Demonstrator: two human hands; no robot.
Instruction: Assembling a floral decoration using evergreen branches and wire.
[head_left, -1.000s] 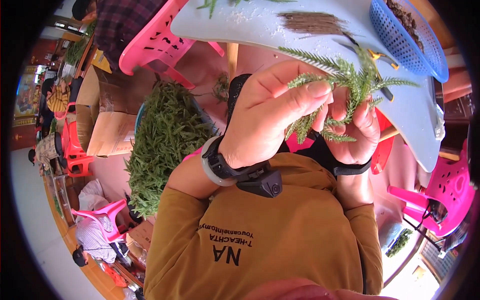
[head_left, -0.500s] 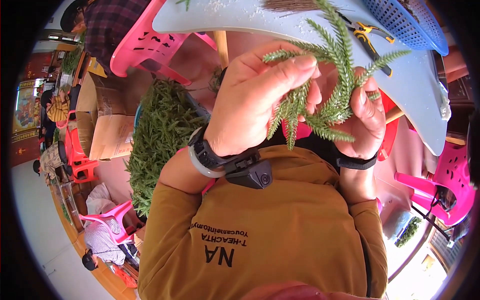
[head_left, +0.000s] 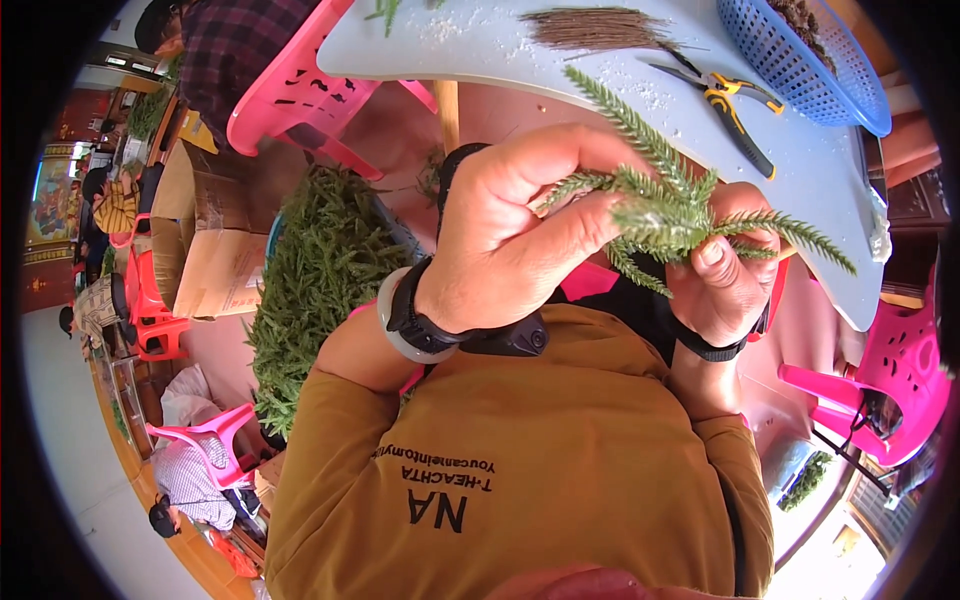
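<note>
Between my hands, in front of my chest and by the near edge of the table, is a green artificial pine sprig [head_left: 665, 215] with several needled arms spreading outward. My left hand [head_left: 530, 225] pinches one of its arms on the left, thumb against fingers. Closed around the sprig's lower right part is my right hand [head_left: 730, 275], its thumb pressed on the centre. The fingertips of both hands are partly hidden by the greenery. One long arm of the sprig points up toward the table, another out to the right.
On the pale blue table [head_left: 470, 50] lie yellow-and-black pliers [head_left: 735, 115], a bundle of thin brown sticks [head_left: 595, 28] and a blue basket [head_left: 800, 70]. A large heap of green sprigs [head_left: 320, 280] stands left of me, beside a cardboard box [head_left: 220, 250]. Pink chairs [head_left: 290, 85] and people are around.
The sprig has been turned, its centre now facing up toward me and its arms fanned out. My left hand has shifted slightly to the right and down, and my right hand's grip is closer to the centre.
</note>
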